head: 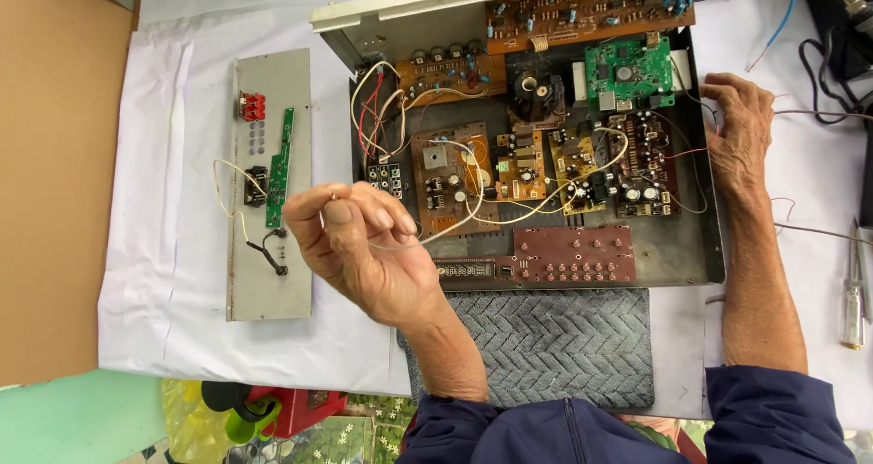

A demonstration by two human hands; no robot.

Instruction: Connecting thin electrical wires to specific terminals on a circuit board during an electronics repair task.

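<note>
At frame centre, the left hand (364, 246) is pinching a thin white wire (455, 227), while the right hand (738, 123) is resting, fingers loosely curled, on the open chassis (705, 255) edge.

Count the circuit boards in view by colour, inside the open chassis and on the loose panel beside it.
Green boards: 2, one square in the chassis, one narrow strip on the grey panel.
Dark red button board: 1.
Brown or orange boards: about 7, for example.
Total: about 10.

A white cloth (164, 318) covers the table, brown board (55, 173) alongside, daylight.
</note>
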